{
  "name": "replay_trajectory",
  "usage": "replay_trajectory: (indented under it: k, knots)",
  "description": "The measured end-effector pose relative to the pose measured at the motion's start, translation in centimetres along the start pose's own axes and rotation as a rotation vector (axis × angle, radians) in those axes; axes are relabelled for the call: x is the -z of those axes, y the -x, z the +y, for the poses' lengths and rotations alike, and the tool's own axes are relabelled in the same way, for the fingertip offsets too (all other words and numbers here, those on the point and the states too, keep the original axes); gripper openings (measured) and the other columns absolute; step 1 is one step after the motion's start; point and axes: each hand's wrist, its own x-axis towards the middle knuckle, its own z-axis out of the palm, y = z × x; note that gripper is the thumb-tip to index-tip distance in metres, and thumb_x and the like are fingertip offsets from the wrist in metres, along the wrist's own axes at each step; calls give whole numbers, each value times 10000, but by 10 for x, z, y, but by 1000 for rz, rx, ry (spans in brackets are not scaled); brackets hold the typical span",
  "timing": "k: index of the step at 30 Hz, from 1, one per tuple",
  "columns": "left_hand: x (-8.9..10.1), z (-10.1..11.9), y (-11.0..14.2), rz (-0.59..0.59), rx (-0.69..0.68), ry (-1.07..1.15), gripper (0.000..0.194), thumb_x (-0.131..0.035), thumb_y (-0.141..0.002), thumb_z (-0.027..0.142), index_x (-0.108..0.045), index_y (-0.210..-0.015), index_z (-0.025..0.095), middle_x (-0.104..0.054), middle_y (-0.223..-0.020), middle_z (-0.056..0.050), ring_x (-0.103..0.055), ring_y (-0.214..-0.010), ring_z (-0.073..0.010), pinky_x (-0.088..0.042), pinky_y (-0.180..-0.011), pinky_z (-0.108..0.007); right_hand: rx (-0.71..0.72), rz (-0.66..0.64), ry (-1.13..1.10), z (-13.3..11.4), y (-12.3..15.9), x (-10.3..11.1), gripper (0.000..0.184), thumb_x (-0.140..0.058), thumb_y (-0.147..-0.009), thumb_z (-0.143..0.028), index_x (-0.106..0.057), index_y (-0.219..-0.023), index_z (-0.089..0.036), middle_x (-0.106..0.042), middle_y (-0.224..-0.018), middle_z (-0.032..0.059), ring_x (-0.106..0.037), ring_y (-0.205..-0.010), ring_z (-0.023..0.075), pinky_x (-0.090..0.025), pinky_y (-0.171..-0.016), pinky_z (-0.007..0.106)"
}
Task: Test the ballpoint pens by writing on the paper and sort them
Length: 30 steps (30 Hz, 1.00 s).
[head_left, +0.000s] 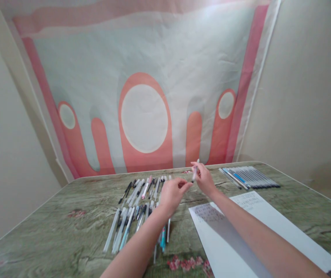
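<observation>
Pen (194, 174) in the right hand (204, 178), near the tabletop's (49, 235) far edge.
Right fingers pinch it at a slant; the left hand (171, 195) reaches its dark tip, grip unclear. Neatly lined pens (250, 177) lie toward the far right corner, looser pens (112, 230) left of centre; writing covers only the paper's (220, 255) far end.

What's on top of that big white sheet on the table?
Small writing, too blurred to read, runs across the far end of the white sheet. The right forearm hides a diagonal strip, so I can't tell what's there.
</observation>
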Motion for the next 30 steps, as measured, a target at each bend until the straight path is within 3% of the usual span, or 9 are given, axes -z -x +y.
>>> replay_trajectory:
  k: [2,6,10,13,20,25,30]
  knots:
    - [-8,17,11,-124,-92,-4,424,-489,-754,546,-647,-910,184,-678,-833,-50,-608,-758,-181,-436,-682,-260,-51,50,-74,-6,-12,14,376,-366,-863,-384,-522,-1147,-192,-607,-906,73,-548,-637,141,-470,-641,304]
    - [-31,51,40,-454,-540,45,437,-524,-757,510,-590,-1045,189,-622,-1080,-55,-569,-982,-185,-415,-850,-262,-210,59,-203,-16,-34,49,501,-388,-826,-508,-498,-1194,-187,-628,-819,60,-504,-510,107,-428,-448,237]
    - [-55,65,62,-577,-732,-18,434,-439,-833,450,-508,-1157,168,-544,-1207,-87,-500,-1106,-200,-376,-929,-297,-245,-44,-127,-11,-31,85,453,-459,-780,-526,-613,-977,-147,-634,-733,57,-522,-526,111,-420,-452,224]
    - [-65,61,68,-621,-773,-129,490,-467,-804,487,-484,-1168,160,-521,-1225,-125,-486,-1119,-240,-390,-914,-340,-342,-106,-46,7,-5,108,367,-514,-751,-502,-607,-794,-150,-575,-565,7,-496,-470,103,-405,-449,223]
    - [-58,50,57,-636,-747,-247,398,-482,-786,500,-544,-1026,188,-574,-1143,-95,-559,-1004,-219,-443,-830,-308,-621,-143,-102,43,65,146,249,-551,-715,-423,-521,-774,-183,-579,-607,-18,-517,-510,106,-415,-492,225]
    - [-58,45,54,-609,-717,-286,376,-510,-768,500,-552,-981,194,-581,-1127,-83,-570,-978,-210,-454,-811,-299,-606,-130,73,52,86,161,224,-518,-722,-413,-515,-696,-190,-561,-543,-25,-501,-480,111,-383,-479,225]
    - [-64,43,54,-588,-708,-299,361,-523,-762,492,-559,-953,187,-595,-1091,-93,-571,-970,-214,-453,-810,-310,-515,-155,227,60,88,170,265,-460,-749,-419,-492,-612,-195,-504,-469,-34,-455,-441,106,-345,-466,228]
